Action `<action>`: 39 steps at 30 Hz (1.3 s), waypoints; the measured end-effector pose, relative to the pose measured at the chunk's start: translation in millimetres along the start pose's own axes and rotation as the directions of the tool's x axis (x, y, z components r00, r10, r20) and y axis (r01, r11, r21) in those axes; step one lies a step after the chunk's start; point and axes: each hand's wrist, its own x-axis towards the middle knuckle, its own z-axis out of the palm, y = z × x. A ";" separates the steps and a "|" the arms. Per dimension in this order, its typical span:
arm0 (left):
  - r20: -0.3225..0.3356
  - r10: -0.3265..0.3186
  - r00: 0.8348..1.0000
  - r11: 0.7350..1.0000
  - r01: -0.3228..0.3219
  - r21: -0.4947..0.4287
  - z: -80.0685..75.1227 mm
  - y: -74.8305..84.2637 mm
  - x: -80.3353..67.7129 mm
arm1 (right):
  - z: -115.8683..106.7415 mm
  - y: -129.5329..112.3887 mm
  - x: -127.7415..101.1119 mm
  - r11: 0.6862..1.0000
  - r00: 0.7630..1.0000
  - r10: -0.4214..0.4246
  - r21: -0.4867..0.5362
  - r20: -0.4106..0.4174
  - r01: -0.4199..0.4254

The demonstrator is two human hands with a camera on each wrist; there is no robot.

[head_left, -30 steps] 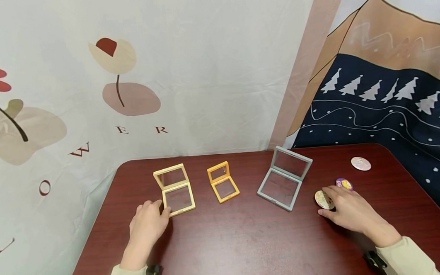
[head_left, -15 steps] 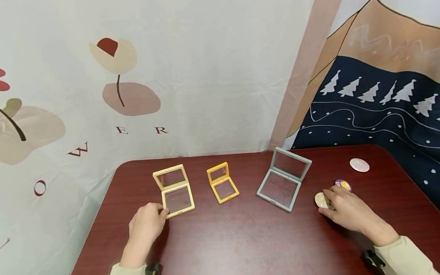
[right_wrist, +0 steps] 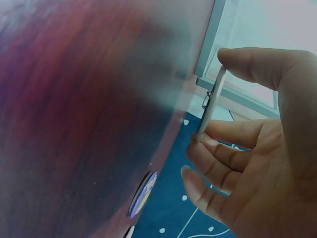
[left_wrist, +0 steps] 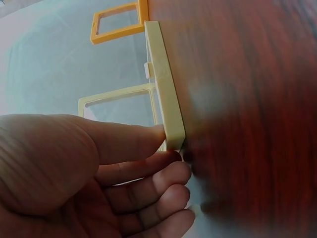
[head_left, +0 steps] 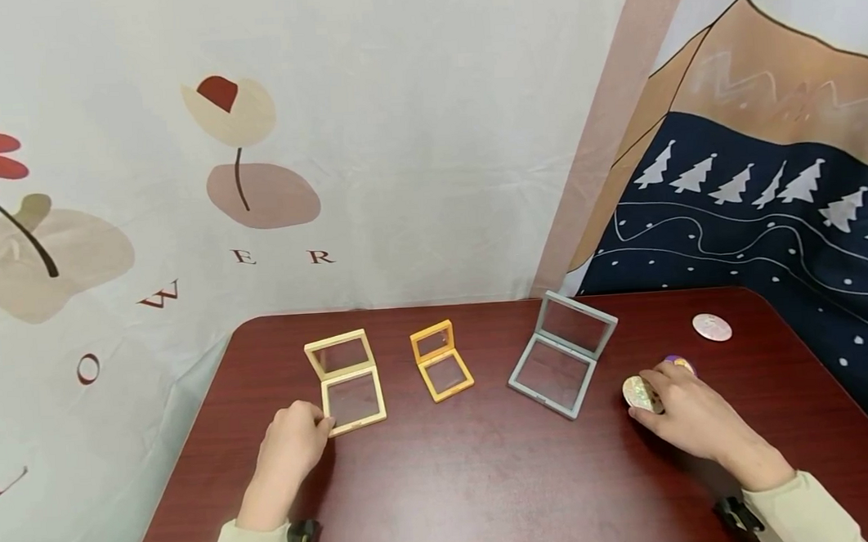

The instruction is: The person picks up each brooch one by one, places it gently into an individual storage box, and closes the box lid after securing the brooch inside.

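Low in the head view, the left hand (head_left: 293, 444) rests on the dark red tabletop (head_left: 489, 481) with thumb and fingers pinching the near left corner of the cream frame case (head_left: 346, 382). The left wrist view shows the thumb against the case's edge and the fingers curled beneath it, a hold that looks meant to keep the base from sliding while its lid stands propped open. To the lower right of the frame, the right hand (head_left: 695, 419) pinches a pale round badge (head_left: 638, 394) between thumb and fingertips; the right wrist view shows it held on edge, lifted clear of the surface, just beside the grey frame case (head_left: 562, 353). Between the two cases sits a smaller orange frame case (head_left: 441, 360), also open, all three hinged lids tilted up towards the back wall as if ready to receive something. A purple badge (head_left: 679, 363) peeks out behind the right hand's fingers, and a white badge (head_left: 712, 327) lies well apart nearer the upper right corner of the tabletop.
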 end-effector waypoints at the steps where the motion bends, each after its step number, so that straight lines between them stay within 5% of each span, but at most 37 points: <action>1: 0.002 0.002 1.000 1.000 -0.002 -0.003 0.1 0.1 -0.2 | -0.4 -0.4 -0.1 1.000 1.000 -0.004 0.002 -0.011 0.004; 9: 0.021 0.018 1.000 1.000 -0.018 -0.005 -1.2 0.3 -2.6 | -3.1 -6.0 0.1 0.998 0.992 -0.052 0.013 -0.115 0.054; 29: 0.051 0.099 0.994 0.995 -0.097 -0.027 -3.6 3.1 -8.8 | -11.4 -34.4 3.5 0.997 0.984 -0.066 0.033 -0.165 0.072; 39: 0.104 0.091 0.990 0.996 -0.088 -0.035 -6.8 3.7 -10.5 | -13.8 -54.4 9.3 0.990 0.978 -0.117 0.062 -0.170 0.129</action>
